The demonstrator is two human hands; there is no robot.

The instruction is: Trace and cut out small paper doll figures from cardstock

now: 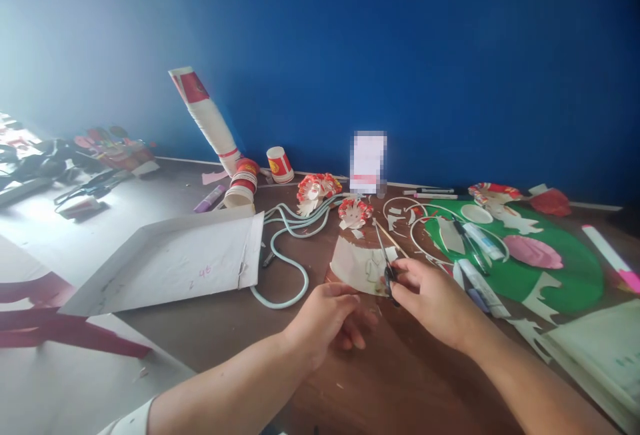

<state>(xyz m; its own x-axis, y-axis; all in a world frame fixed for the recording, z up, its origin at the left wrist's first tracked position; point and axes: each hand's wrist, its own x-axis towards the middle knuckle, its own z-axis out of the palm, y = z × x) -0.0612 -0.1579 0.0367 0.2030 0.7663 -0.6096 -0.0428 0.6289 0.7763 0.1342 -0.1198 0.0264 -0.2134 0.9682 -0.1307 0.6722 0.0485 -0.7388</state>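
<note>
A curved off-white piece of paper [354,263] with faint drawn lines lies just beyond my left hand [325,318]. The thumb and forefinger of that hand pinch its near left edge, while the other fingers curl below. In my right hand [430,295] are black-handled scissors [383,248], fingers closed round the handles. Their blades point away from me along the right side of the paper. Whether they bite into the paper I cannot tell. A thin tan stick [393,238] shows beside the blades. Beyond the paper sits a small cut red-and-white paper cup [355,211].
A shallow white box lid [175,265] and a pale blue cable [295,258] lie left. Stacked paper cups [213,118] lean towards the blue wall. To the right, a green sheet [575,281] bears paper scraps, glue sticks and a pink piece [534,252]. An open notebook [605,348] lies near right.
</note>
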